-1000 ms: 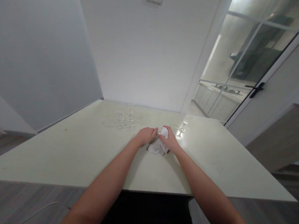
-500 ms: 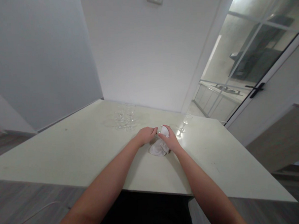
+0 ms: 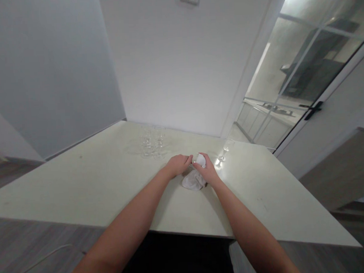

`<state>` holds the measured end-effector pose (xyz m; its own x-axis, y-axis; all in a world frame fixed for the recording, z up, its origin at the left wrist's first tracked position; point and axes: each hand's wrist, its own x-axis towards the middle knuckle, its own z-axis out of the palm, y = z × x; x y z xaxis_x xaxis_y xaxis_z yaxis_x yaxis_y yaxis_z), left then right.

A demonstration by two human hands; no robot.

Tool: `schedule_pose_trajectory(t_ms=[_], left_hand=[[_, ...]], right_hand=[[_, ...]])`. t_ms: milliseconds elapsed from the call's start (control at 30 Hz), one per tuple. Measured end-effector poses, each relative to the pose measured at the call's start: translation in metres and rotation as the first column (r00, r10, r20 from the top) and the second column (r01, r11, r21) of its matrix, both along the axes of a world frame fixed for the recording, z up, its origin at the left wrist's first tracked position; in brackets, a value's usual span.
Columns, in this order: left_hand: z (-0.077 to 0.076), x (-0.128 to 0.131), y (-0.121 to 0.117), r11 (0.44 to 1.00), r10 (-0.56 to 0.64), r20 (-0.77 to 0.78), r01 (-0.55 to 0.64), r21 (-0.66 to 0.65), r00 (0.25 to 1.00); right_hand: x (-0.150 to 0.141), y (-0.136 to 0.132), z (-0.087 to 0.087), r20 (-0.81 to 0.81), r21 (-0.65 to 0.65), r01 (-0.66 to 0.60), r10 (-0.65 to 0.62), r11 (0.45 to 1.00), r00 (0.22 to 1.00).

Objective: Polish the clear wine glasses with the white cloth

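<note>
Both my hands meet over the middle of a pale table. My left hand is closed around a clear glass that is mostly hidden between the hands. My right hand is closed on a white cloth, pressing part of it against the glass. The rest of the cloth hangs down onto the table below my hands.
Several clear stemmed glasses stand grouped at the back of the table. One more wine glass stands just right of my hands. A glass door lies to the right, and white walls rise behind the table.
Almost nothing differs; my hands stay together on the glass and cloth, with only slight shifts of the cloth.
</note>
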<state>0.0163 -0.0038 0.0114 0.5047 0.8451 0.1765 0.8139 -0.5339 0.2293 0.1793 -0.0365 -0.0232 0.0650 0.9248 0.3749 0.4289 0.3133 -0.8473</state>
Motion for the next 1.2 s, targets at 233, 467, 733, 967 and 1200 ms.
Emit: schedule_pose_trajectory(t_ms=[233, 467, 733, 967, 1200], left_hand=[[0.003, 0.001, -0.002, 1.0, 0.006, -0.013, -0.006, 0.002, 1.0], [0.002, -0.002, 0.0, 0.999, -0.013, 0.081, 0.016, -0.037, 0.997], [0.003, -0.002, -0.004, 0.997, -0.016, 0.164, 0.029, -0.078, 0.986], [0.001, 0.001, -0.005, 0.985, -0.032, 0.352, 0.088, -0.145, 0.935], [0.0, 0.006, -0.009, 0.981, -0.047, 0.483, 0.132, -0.144, 0.874]], right_hand=[[0.0, -0.001, 0.002, -0.009, -0.017, 0.004, -0.004, 1.0, 1.0], [-0.002, 0.005, -0.006, -0.131, -0.024, -0.032, 0.029, 0.999, 0.991], [-0.002, 0.007, -0.005, -0.29, 0.016, -0.048, 0.05, 0.999, 0.956], [0.0, 0.011, -0.007, -0.443, 0.041, 0.01, 0.009, 0.999, 0.896], [0.005, 0.012, -0.005, -0.434, 0.032, 0.085, -0.063, 0.996, 0.899]])
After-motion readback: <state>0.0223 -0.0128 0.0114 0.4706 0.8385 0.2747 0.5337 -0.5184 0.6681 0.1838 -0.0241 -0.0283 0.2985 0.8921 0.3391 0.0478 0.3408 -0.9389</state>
